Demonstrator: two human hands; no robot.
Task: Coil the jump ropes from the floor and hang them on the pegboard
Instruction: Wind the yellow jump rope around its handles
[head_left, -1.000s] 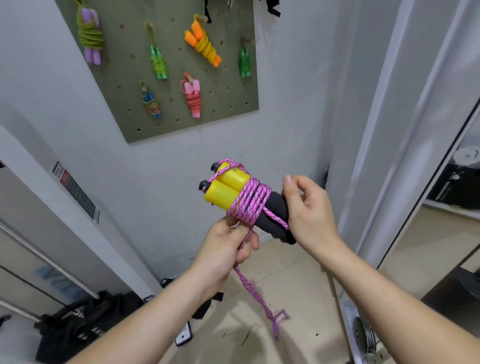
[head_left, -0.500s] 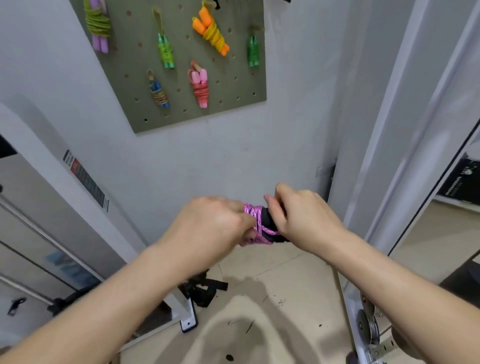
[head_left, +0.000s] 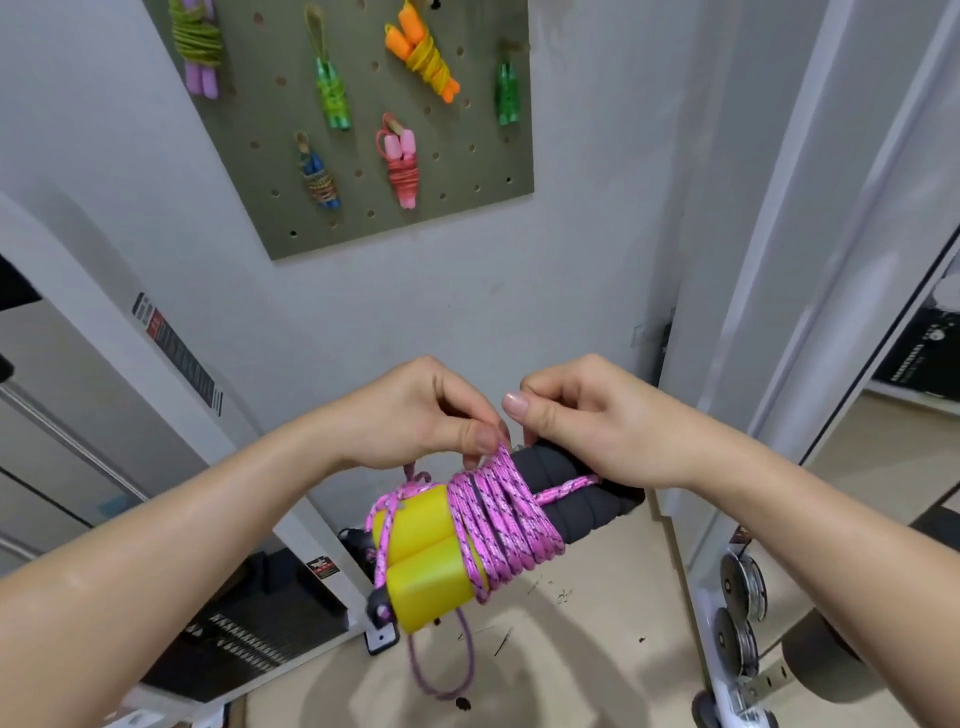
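My left hand (head_left: 410, 415) and right hand (head_left: 597, 426) pinch the coiled jump rope (head_left: 498, 519), centre frame; the pegboard (head_left: 452, 166) shows open holes lower right.

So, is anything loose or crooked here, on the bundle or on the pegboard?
Two small things. A loose loop of the pink rope hangs below the yellow handles, not yet wound in. On the pegboard, the orange-handled rope hangs tilted, while the others hang nearly upright.
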